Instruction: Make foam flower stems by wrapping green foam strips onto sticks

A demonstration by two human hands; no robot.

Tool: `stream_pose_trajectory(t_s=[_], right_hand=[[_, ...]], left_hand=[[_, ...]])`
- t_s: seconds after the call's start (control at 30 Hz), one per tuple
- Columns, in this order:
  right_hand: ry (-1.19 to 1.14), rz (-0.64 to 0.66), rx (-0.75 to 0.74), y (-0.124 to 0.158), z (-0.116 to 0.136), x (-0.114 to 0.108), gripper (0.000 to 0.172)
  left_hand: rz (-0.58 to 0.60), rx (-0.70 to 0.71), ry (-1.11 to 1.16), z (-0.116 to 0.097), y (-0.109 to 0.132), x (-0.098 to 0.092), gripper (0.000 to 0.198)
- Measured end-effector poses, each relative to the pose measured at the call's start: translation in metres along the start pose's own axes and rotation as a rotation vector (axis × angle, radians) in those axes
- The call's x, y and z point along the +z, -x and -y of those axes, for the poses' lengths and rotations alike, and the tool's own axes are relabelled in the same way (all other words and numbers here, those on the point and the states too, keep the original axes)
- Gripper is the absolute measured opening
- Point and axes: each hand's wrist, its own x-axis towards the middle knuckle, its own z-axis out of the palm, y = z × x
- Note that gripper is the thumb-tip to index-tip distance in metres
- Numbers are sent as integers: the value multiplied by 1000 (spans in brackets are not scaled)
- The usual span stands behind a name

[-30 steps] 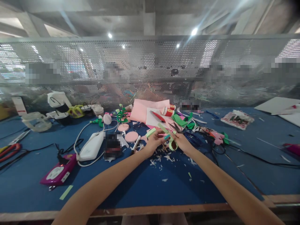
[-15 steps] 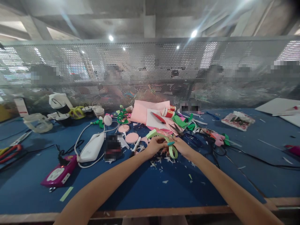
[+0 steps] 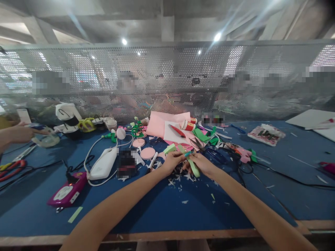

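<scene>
Both my hands meet over the middle of the blue table. My left hand (image 3: 171, 162) is closed on one end of a light green paper strip (image 3: 193, 168). My right hand (image 3: 203, 164) pinches the same strip, which curls between the fingers and hangs down toward the table. Another pale green strip end (image 3: 169, 149) sticks up just behind my left hand. White paper scraps (image 3: 180, 177) lie scattered below the hands. Black scissors (image 3: 198, 143) rest just beyond my right hand.
Pink paper sheets (image 3: 159, 123), a glue tube (image 3: 187, 125), pink discs (image 3: 147, 152), a white power bank (image 3: 102, 164) with cables and a purple device (image 3: 67, 191) crowd the table. Another person's hand (image 3: 19, 133) reaches in at far left near a clear jug (image 3: 48, 140). A perforated metal screen (image 3: 167, 80) backs the table.
My hands have shifted the green strip slightly, and it now hangs lower between them. Another person's hand has come in at the far left.
</scene>
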Motion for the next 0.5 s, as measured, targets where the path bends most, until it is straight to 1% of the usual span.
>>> stream_pose_trajectory(t_s=[0.17, 0.33, 0.43, 0.5], right_hand=[[-8, 29, 14, 1, -1, 1, 26], [3, 58, 17, 5, 4, 3, 34], [42, 42, -8, 3, 3, 1, 35], [81, 3, -51, -2, -1, -2, 37]], left_hand=[[-8, 2, -7, 10, -5, -4, 34], [-33, 5, 12, 10, -6, -6, 36], [-53, 13, 39, 8, -6, -5, 37], [-82, 23, 63, 6, -6, -4, 37]])
